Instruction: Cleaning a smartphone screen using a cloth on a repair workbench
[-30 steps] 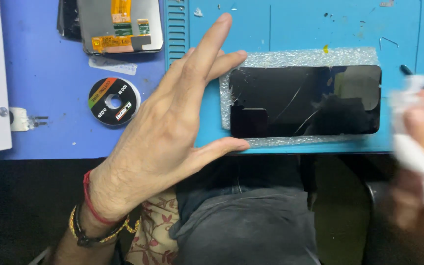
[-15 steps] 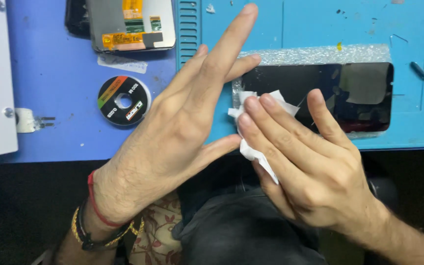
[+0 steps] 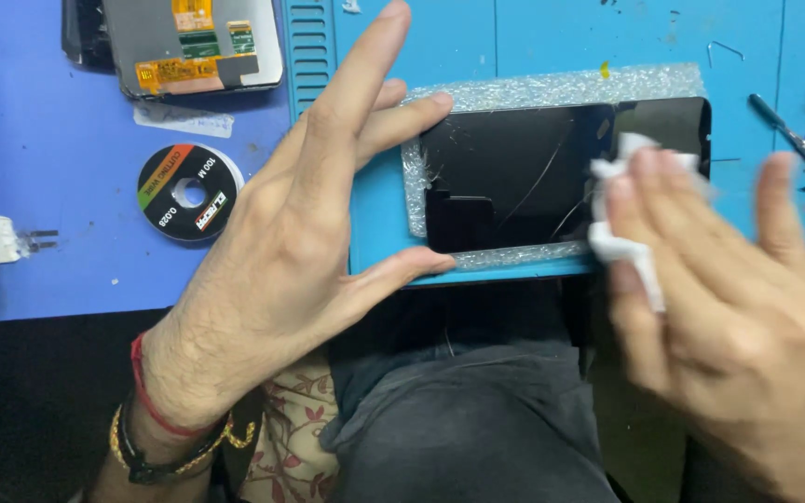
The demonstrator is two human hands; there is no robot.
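A cracked black phone screen (image 3: 524, 172) lies on a sheet of bubble wrap (image 3: 552, 88) on a blue work mat (image 3: 477, 37). My left hand (image 3: 300, 251) steadies the screen's left end, with the fingers on its top corner and the thumb at its bottom corner. My right hand (image 3: 710, 298), blurred, presses a crumpled white wipe (image 3: 621, 233) onto the right part of the glass with its fingertips.
A round black spool of cutting wire (image 3: 188, 193) lies left of my left hand. A dismantled display panel with orange flex cables (image 3: 193, 42) sits at the top left. Metal tweezers (image 3: 798, 140) lie at the right edge. My lap is below the table edge.
My right hand has slid the white wipe across the glass from the screen's left end to its right part. My left hand has stayed at the screen's left end.
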